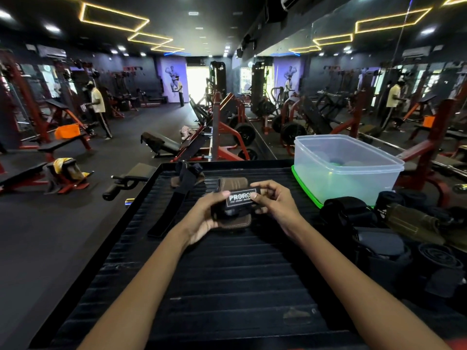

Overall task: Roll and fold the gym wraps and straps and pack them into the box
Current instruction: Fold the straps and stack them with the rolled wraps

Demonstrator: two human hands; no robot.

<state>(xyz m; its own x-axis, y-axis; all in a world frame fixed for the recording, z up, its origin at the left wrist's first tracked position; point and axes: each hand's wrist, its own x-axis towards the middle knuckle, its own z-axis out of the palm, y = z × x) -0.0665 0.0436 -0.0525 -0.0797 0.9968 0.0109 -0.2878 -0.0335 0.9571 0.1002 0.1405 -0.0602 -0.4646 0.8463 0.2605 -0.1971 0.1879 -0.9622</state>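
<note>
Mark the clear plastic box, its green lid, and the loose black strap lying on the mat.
clear plastic box point(364, 173), head view, front wall.
green lid point(304, 190), head view, left edge under box.
black strap point(168, 210), head view, mid-length.

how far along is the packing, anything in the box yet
Early. The clear box looks empty, sitting on its green lid. Both hands, left hand and right hand, are folding a labelled grip strap. A flat black strap and the pile of wraps remain unpacked.
</note>
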